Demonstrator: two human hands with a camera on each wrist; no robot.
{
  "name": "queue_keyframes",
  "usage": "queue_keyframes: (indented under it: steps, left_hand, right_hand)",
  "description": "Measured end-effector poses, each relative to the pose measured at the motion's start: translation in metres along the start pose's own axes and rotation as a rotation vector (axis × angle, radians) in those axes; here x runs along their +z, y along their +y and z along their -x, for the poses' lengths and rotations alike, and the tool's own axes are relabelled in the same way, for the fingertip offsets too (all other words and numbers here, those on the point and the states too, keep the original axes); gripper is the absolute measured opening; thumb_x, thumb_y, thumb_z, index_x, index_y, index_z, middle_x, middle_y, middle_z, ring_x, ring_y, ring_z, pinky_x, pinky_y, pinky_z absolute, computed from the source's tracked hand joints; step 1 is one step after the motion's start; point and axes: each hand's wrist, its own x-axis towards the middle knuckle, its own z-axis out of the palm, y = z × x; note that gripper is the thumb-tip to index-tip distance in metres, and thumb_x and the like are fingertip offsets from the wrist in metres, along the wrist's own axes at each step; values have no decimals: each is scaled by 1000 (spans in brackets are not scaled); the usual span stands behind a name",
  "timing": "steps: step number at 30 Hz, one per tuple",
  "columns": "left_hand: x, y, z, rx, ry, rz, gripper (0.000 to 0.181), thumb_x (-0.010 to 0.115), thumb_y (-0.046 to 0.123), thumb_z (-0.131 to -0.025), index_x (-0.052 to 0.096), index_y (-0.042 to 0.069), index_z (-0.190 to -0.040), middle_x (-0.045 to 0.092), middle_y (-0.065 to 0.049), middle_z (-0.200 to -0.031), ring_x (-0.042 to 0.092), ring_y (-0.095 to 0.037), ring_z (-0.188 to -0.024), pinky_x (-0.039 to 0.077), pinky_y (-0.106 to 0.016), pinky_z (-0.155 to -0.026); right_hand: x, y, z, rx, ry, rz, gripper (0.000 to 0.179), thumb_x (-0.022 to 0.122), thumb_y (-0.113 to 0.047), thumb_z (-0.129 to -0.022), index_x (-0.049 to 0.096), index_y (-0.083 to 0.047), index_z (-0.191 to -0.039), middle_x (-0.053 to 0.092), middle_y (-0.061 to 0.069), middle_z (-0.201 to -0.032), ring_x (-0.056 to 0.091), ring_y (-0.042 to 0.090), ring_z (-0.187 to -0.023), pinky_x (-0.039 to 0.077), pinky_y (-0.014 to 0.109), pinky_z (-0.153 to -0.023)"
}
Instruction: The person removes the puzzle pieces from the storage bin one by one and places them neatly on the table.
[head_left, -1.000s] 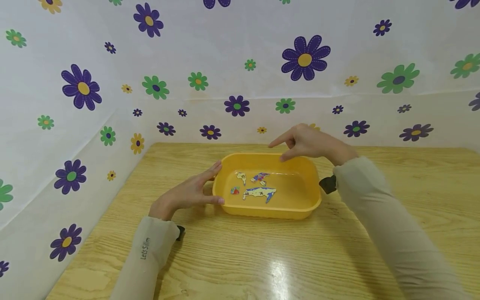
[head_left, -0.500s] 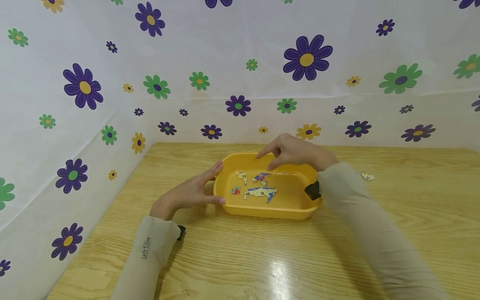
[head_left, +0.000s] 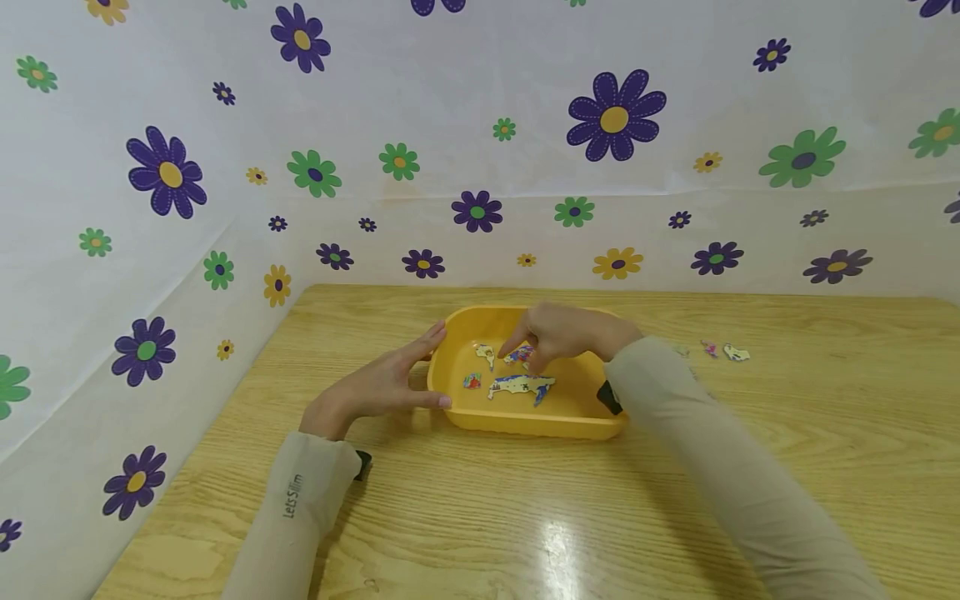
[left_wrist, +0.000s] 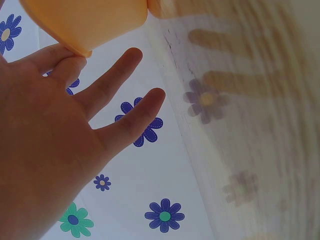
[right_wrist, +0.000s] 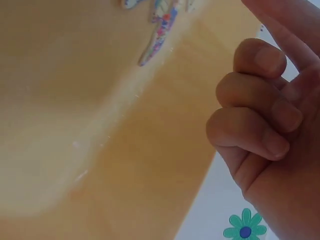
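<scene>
In the head view my left hand (head_left: 385, 385) holds the left end of a yellow plastic tray (head_left: 555, 426), thumb at the front rim and fingers farther back. The left wrist view shows two of its fingers straight, away from the rim. My right hand (head_left: 558, 337) is inside the tray, index finger and thumb apart around a blue-and-purple puzzle piece (head_left: 517, 356), which it partly hides; contact is unclear. Its other fingers are curled. Beside it lie a cream piece (head_left: 485, 354), a small red-and-green piece (head_left: 472, 381) and a long cream-and-blue piece (head_left: 521, 384).
On the wooden table (head_left: 450, 508), right of the tray, lie a cream piece (head_left: 736, 353) and a pink piece (head_left: 708, 348), with more partly behind the right sleeve (head_left: 697, 425). A flower-print sheet (head_left: 525, 158) stands behind and to the left.
My right hand has moved from above the tray's back rim down and left into it, over the blue-and-purple piece. Loose pieces at right came into view. My left hand stays put.
</scene>
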Motion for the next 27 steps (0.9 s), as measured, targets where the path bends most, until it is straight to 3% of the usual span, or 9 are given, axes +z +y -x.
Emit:
queue_keyframes:
  steps: [2, 5, 9, 13, 17, 20, 24, 27]
  left_hand:
    - [0, 0, 0, 9, 0, 2, 102, 79, 39, -89, 16, 6, -162, 3, -7, -170, 32, -35, -147, 20, -57, -120]
    - [0, 0, 0, 6, -1, 4, 102, 79, 38, -89, 16, 6, -163, 3, -7, -170, 31, -34, -147, 19, -56, -120]
    - [0, 0, 0, 4, 0, -1, 102, 79, 39, -89, 16, 7, -163, 3, -6, -170, 32, -34, -147, 20, -56, -120]
    - [0, 0, 0, 6, 2, -5, 103, 80, 40, -88, 16, 7, -163, 4, -6, -170, 33, -33, -147, 21, -56, -120]
    - [0, 1, 0, 7, 0, 1, 104, 80, 40, -88, 16, 7, -163, 3, -4, -170, 32, -32, -147, 20, -55, -120]
    - [0, 0, 1, 8, -2, 2, 104, 80, 41, -88, 16, 8, -163, 3, -4, -170, 32, -32, -147, 20, -55, -120]
    - [0, 0, 0, 18, -2, 0, 105, 79, 43, -88, 16, 6, -163, 3, -7, -170, 33, -35, -146, 21, -57, -119]
    - [0, -1, 0, 17, -2, -1, 105, 79, 44, -88, 15, 6, -163, 3, -7, -170, 33, -35, -146, 21, -57, -119]
  right_hand:
    - [2, -2, -2, 23, -43, 17, 49, 78, 3, -82, 69, -1, -129, 50, -4, -59, 36, 8, -55, 33, 21, -54]
    - [5, -2, -5, 59, -93, 46, 54, 82, 0, -80, 69, -5, -131, 64, 0, -78, 44, 10, -66, 38, 22, -60]
    - [11, 0, -9, 60, -130, 73, 59, 83, -1, -76, 68, -6, -133, 67, 5, -98, 45, 10, -68, 41, 21, -61]
    - [14, -1, -10, 40, -150, 66, 61, 84, -2, -78, 65, -5, -136, 66, 5, -102, 38, 8, -58, 36, 19, -55]
    - [15, -4, -10, 68, -164, 94, 62, 81, -2, -79, 64, -8, -139, 61, 1, -95, 37, 9, -58, 34, 20, -55]
    - [16, -6, -9, 96, -180, 152, 64, 78, -3, -80, 62, -12, -142, 49, -2, -78, 35, 9, -57, 31, 21, -55]
    - [19, -8, -7, 138, -198, 220, 68, 78, -6, -83, 57, -19, -147, 43, -2, -75, 38, 12, -62, 33, 23, -57]
    - [20, -10, -6, 159, -201, 246, 72, 81, -8, -84, 55, -22, -149, 56, -1, -88, 47, 13, -72, 41, 25, -65]
